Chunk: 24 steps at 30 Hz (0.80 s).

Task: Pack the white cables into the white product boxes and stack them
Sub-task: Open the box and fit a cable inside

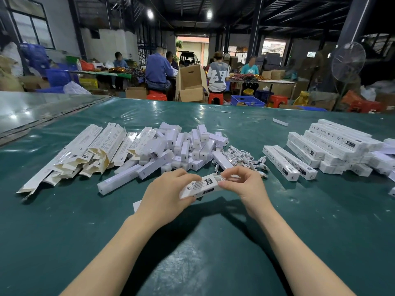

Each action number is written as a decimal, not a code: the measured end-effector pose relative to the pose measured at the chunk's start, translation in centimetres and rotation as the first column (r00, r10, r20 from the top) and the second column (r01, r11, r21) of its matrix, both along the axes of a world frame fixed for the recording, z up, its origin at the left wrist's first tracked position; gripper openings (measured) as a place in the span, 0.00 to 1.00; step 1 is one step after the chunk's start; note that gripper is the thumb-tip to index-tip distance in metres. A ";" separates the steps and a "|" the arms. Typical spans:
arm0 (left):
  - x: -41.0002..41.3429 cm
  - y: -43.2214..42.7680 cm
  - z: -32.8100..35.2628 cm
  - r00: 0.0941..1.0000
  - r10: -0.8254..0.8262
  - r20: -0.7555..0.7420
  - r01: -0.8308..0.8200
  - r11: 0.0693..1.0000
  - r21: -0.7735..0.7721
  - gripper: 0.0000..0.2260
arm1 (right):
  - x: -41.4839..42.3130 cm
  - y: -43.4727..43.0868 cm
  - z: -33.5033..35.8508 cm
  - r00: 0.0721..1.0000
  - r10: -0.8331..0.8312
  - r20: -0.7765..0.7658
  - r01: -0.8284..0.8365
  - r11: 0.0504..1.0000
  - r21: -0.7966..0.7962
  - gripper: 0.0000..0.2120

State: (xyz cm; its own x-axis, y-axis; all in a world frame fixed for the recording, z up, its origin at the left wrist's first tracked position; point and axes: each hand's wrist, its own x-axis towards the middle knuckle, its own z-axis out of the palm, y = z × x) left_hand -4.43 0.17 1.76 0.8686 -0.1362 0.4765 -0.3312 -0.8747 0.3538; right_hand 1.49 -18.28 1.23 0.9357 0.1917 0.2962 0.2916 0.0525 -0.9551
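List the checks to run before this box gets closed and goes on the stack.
1. Grip: the left hand holds the white printed cardboard box: ok.
2. Pinch: the right hand pinches its open end: ok.
3. Cable fully inside: cannot tell; something white shows at the mouth.
4. End flap shut: not ok, it looks open.
5. Drop spot: the stack of packed white boxes sits at the right: ok.
6. Next supply: the loose white cables lie beyond the hands: ok.

**White on green**

The bench (64, 210) wears dark green. Product boxes (333, 144) at its right edge are white with black print; flat cartons (85, 152) toward the left edge show white outside (cream inside). Cables (241, 157) are white.
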 end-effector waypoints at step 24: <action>-0.6 -0.8 0.3 0.982 -0.032 0.185 0.006 0.990 0.143 0.15 | 0.2 1.0 -0.9 0.977 -0.044 -0.208 0.053 0.998 0.039 0.14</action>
State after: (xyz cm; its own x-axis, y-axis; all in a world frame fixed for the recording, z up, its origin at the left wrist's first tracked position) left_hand -5.05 -0.68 2.06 0.7626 -0.2293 0.6049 -0.3967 -0.9044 0.1573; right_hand 1.65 -17.24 0.37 0.9854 0.1361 0.1018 0.0906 0.0863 -0.9921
